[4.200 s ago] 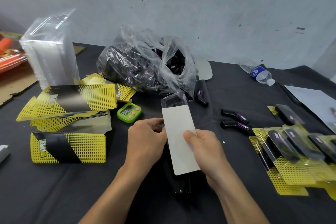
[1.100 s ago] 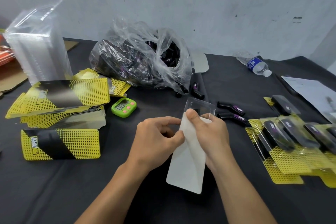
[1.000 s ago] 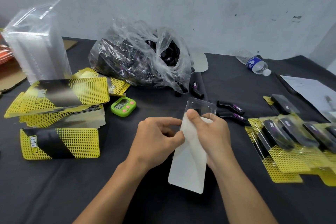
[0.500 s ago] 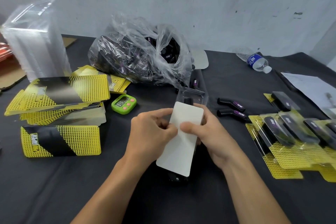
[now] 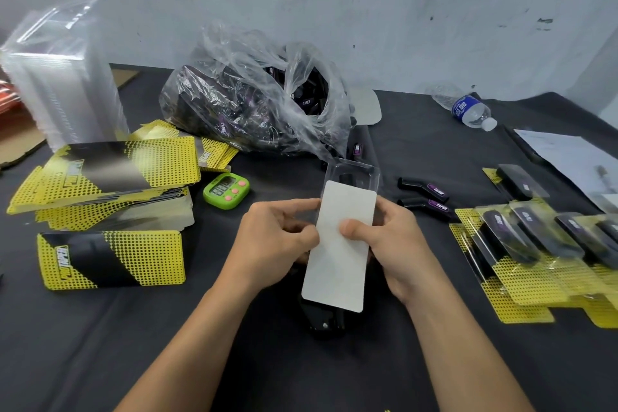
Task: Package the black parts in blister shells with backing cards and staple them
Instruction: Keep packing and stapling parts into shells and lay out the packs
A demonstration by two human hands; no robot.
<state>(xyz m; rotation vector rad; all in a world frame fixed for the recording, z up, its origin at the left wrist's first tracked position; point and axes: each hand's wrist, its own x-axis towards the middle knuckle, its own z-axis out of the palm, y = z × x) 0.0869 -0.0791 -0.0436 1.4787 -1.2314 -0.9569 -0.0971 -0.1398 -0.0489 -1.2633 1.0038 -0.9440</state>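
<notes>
- Landmark for all positions: the white backing card (image 5: pixel 340 244), held over the middle of the dark desk (image 5: pixel 100 344).
- Far left of the card, at the back: a tall stack of clear blister shells (image 5: pixel 63 77).
- Left of the card: a loose pile of yellow-and-black printed cards (image 5: pixel 110 170). Nearer to us, a single printed card (image 5: pixel 110 257) lies flat.
- Just left of the card's far end: a green timer (image 5: pixel 226 190).
- Behind the card: an open plastic bag (image 5: pixel 254 104) full of black parts.
- Left grip (image 5: pixel 277 244): closed on the card, thumb and fingertips pinching its left edge.
- The card shows its blank side up and tilts slightly. A clear blister shell (image 5: pixel 351 170) sticks out past its far end, with something dark inside that we cannot identify.
- Under the card's near end: a glossy black object (image 5: pixel 326 321) on the desk. We cannot tell what it is.
- Right grip (image 5: pixel 391 237): closed on the card, thumb pressed on the blank face and fingers curled behind the right edge.
- Right of the card's far end: two loose black parts (image 5: pixel 423 189) lie side by side.
- Far right of the card: a row of overlapping finished packages (image 5: pixel 535 244), each with a black part under a shell on a yellow card.
- Behind and right of the card: a water bottle (image 5: pixel 471 110) lies on its side, and a paper sheet (image 5: pixel 568 157) sits beyond the packages.
</notes>
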